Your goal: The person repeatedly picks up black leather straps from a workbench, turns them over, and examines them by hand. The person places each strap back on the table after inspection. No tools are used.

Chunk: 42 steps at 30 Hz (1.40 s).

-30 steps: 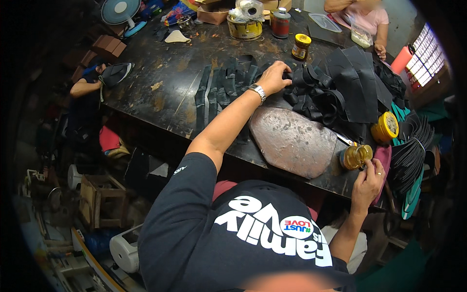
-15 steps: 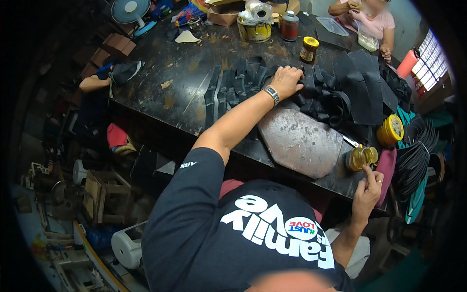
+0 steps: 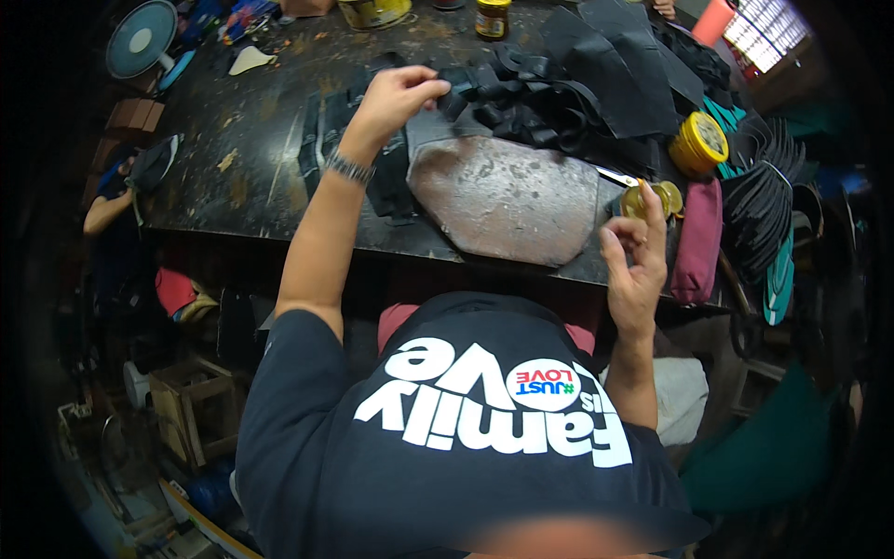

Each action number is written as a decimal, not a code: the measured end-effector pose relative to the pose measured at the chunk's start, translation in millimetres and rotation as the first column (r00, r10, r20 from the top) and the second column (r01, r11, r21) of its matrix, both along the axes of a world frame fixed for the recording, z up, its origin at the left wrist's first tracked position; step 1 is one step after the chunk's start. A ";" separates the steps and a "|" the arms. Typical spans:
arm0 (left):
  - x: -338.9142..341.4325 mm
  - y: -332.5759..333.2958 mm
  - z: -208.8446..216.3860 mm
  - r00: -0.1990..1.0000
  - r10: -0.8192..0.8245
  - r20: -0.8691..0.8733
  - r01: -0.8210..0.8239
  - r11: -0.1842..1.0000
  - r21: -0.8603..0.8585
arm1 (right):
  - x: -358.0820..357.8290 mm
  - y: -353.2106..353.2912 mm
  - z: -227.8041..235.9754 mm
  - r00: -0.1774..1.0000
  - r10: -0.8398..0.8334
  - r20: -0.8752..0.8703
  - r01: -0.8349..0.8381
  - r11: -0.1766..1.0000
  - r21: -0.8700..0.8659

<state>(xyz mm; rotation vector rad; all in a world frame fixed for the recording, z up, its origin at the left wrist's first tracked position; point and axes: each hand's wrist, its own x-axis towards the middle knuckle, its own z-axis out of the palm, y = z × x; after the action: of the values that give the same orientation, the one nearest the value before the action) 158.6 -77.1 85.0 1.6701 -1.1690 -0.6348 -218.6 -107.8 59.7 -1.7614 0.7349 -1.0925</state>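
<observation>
My left hand point(image 3: 395, 104) is closed in a pinch on the end of a black strip point(image 3: 453, 101), above the far left edge of a worn, grey-brown slab point(image 3: 510, 200). More black strips point(image 3: 312, 140) lie flat beside that wrist, and a tangled heap of them point(image 3: 531, 107) spreads beyond the slab. At the slab's right, my right hand point(image 3: 637, 275) is raised with its index finger extended and thumb apart. It appears to hold nothing. Just behind that finger stands a small amber jar point(image 3: 669, 197), partly hidden.
A light-bladed cutting tool point(image 3: 615, 176) lies by the amber jar. To the right are a yellow tub point(image 3: 698, 144), a maroon pouch point(image 3: 697, 244) and a bundle of black cords point(image 3: 750, 205). Large black sheets point(image 3: 615, 70) lie at the back. Another person's arm point(image 3: 107, 212) is at the far left.
The view has shifted. My left hand has come up from the heap with a black strip in its pinch. My right hand has drawn back from the jar, its index finger now raised.
</observation>
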 end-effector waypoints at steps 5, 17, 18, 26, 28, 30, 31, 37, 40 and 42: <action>-92.5 39.1 -44.7 0.755 -0.237 -0.612 0.066 0.955 -0.289 | 46.7 -10.7 -11.1 0.975 0.102 0.199 -0.128 0.984 0.124; -139.6 48.1 -73.4 0.562 -0.234 -0.793 0.121 0.972 -0.201 | 65.9 -10.3 -32.6 0.982 0.186 -0.027 -0.188 0.978 -0.094; -135.3 48.6 -72.8 0.558 -0.210 -0.803 0.109 0.978 -0.179 | 64.2 -10.6 -32.2 0.981 0.187 -0.050 -0.191 0.977 -0.090; -140.3 49.1 -68.3 0.815 -0.221 -0.535 0.084 0.959 -0.269 | 60.6 -8.6 -20.2 0.980 0.200 -0.004 -0.187 0.907 -0.377; -145.3 51.4 -67.2 0.864 -0.195 -0.465 0.058 0.955 -0.292 | 59.8 -7.8 -14.9 0.979 0.197 -0.047 -0.196 0.869 -0.455; -149.4 51.5 -67.0 0.907 -0.151 -0.392 0.040 0.960 -0.276 | 60.8 -3.8 -11.1 0.987 0.135 -0.087 -0.161 0.824 -0.544; -150.9 51.6 -67.2 0.926 -0.133 -0.354 0.028 0.958 -0.285 | 59.8 -3.9 -8.6 0.987 0.084 -0.134 -0.151 0.760 -0.632; -149.3 49.7 -71.5 0.847 -0.091 -0.524 -0.057 0.964 -0.258 | 61.0 -4.1 -5.4 0.952 0.078 -0.296 -0.263 0.703 -0.660; -146.9 49.8 -74.4 0.773 -0.171 -0.611 -0.050 0.943 -0.328 | 58.5 2.8 -9.9 0.961 0.138 -0.238 -0.201 0.943 -0.265; -149.6 51.6 -76.7 0.786 -0.189 -0.589 -0.033 0.938 -0.345 | 61.3 5.1 -14.2 0.976 0.212 -0.056 -0.215 0.976 -0.044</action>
<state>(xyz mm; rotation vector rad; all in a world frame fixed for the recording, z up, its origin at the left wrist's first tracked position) 9.0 -25.5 8.3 0.9981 -0.8039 -0.8939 -157.3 -102.8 45.4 -1.8684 0.5378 -0.9301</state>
